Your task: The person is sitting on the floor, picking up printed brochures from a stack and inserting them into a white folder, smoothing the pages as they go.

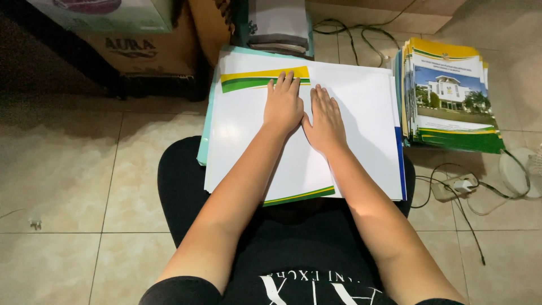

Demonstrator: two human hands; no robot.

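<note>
White glossy sheets (361, 113) with yellow and green bands are stacked in the centre of the frame, partly on the person's lap and partly on the tiled floor (62, 169). Both hands are laid flat on top of the stack, palms down, side by side and touching at the thumbs. The left hand (283, 104) is pressed with fingers together over the yellow-green band; the right hand (324, 120) is spread on the white part just beside it. A pile of printed covers (451, 96) is seen at upper right.
</note>
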